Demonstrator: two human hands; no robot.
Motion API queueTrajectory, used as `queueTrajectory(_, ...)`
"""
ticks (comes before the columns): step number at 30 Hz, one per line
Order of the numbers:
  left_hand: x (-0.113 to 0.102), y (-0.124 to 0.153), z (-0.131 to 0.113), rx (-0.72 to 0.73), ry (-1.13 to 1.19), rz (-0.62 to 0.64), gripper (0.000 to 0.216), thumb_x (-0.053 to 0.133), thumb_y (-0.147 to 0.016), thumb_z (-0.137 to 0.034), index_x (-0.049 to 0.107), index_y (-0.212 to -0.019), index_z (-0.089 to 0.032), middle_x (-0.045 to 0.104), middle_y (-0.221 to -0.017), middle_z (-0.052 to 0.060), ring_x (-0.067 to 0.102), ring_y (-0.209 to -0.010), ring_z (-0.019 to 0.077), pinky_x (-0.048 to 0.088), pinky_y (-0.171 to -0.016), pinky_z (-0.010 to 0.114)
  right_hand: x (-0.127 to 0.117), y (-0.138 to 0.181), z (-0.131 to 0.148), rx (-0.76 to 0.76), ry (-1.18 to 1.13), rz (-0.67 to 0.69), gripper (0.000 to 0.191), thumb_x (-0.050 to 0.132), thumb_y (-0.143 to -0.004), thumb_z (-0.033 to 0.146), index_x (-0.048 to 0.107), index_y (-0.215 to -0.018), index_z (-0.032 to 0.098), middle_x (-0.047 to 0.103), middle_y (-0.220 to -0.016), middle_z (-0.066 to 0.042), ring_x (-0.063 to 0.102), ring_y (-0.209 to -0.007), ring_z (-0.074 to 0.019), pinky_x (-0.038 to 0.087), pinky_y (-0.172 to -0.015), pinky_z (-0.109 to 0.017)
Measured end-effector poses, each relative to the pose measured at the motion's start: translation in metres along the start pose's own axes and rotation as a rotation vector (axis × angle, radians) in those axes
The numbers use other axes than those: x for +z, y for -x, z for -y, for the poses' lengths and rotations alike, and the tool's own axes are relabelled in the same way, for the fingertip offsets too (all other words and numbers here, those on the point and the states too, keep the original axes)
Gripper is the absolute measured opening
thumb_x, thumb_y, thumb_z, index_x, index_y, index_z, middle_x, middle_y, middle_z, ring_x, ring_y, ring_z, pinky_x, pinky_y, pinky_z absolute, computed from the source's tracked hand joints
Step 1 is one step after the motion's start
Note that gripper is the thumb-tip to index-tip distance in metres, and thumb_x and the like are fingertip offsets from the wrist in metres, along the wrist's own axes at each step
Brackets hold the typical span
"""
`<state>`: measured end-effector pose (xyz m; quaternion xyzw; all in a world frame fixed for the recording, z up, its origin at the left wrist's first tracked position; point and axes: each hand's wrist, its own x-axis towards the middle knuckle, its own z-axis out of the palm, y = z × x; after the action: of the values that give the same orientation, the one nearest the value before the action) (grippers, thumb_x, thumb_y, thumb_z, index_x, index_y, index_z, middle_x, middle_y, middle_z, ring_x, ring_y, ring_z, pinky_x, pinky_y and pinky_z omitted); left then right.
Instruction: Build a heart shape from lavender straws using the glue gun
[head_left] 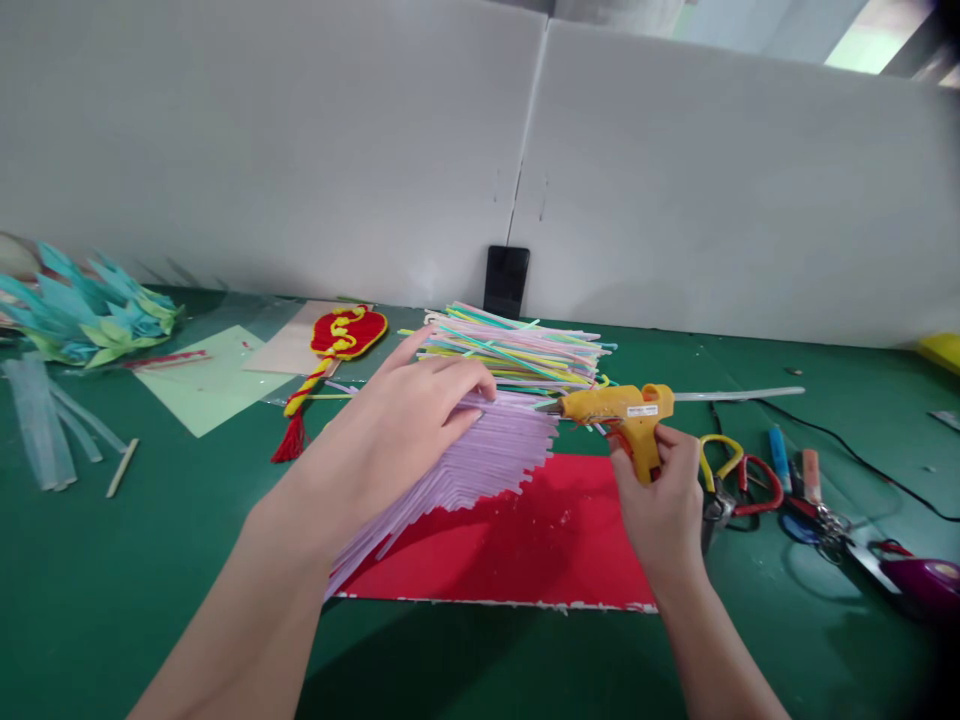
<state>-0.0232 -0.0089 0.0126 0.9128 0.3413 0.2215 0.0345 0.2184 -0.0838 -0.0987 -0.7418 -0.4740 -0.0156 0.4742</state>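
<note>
A yellow hot glue gun (619, 405) is gripped by its handle in my right hand (664, 500). A long clear glue stick (739, 395) juts from its back. Its nozzle meets the upper right edge of a panel of purple pipe cleaners (495, 450), laid side by side in a bent, chevron-like shape. Over the panel's upper left lies my left hand (420, 410), thumb and a finger pinched at its top edge, another finger stretched toward the back. Beneath the panel is a red board (525, 550) with white flecks along its front edge.
Behind are loose multicoloured pipe cleaners (525, 350) and a phone (507, 280) leaning on the partition. Pliers (720, 490), a cord and scissors (870, 570) lie right. A red-yellow tasselled ornament (349, 332), pale green paper (202, 385) and teal leafy bundle (97, 310) are left.
</note>
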Motion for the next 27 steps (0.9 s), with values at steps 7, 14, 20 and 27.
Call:
queueTrajectory(7,-0.0006,0.0005,0.0013,-0.011,-0.003,-0.005,0.008,0.049,-0.089,-0.018,0.055,-0.091,-0.023,0.066,-0.094,-0.007,0.062,-0.086,0.0109,0.026,-0.111,0.037,0.0001,-0.0005,-0.0001,0.002,0.001,-0.003,0.032,0.059,-0.077,0.036,0.047,-0.102,0.021,0.059,-0.091,-0.005,0.057,-0.073,-0.0176,0.042,-0.060,-0.028)
queueTrajectory(14,-0.0013,0.0016,0.0010,-0.017,-0.005,-0.006,0.008,0.050,-0.088,-0.018,0.055,-0.091,-0.024,0.066,-0.093,-0.008,0.062,-0.085,0.0110,0.026,-0.111,0.037,0.0010,-0.0001,-0.0024,-0.004,-0.001,-0.011,0.032,0.059,-0.077,0.037,0.046,-0.102,0.021,0.060,-0.092,-0.006,0.058,-0.075,-0.0182,0.043,-0.061,-0.029)
queueTrajectory(20,-0.0019,0.0011,0.0021,-0.014,-0.026,-0.027,0.010,0.049,-0.088,-0.018,0.057,-0.091,-0.023,0.067,-0.094,-0.007,0.062,-0.088,0.0131,0.025,-0.111,0.039,0.0015,-0.0006,-0.0032,0.019,-0.008,-0.019,0.034,0.059,-0.076,0.038,0.046,-0.103,0.021,0.060,-0.094,-0.007,0.058,-0.076,-0.0191,0.043,-0.062,-0.030)
queueTrajectory(27,-0.0029,0.0002,0.0011,-0.031,-0.038,-0.026,0.011,0.049,-0.087,-0.018,0.058,-0.091,-0.023,0.068,-0.094,-0.006,0.061,-0.093,0.0162,0.026,-0.110,0.043,0.0009,-0.0010,-0.0012,0.036,-0.011,-0.020,0.033,0.059,-0.076,0.037,0.046,-0.101,0.021,0.060,-0.092,-0.006,0.057,-0.074,-0.0179,0.043,-0.062,-0.029)
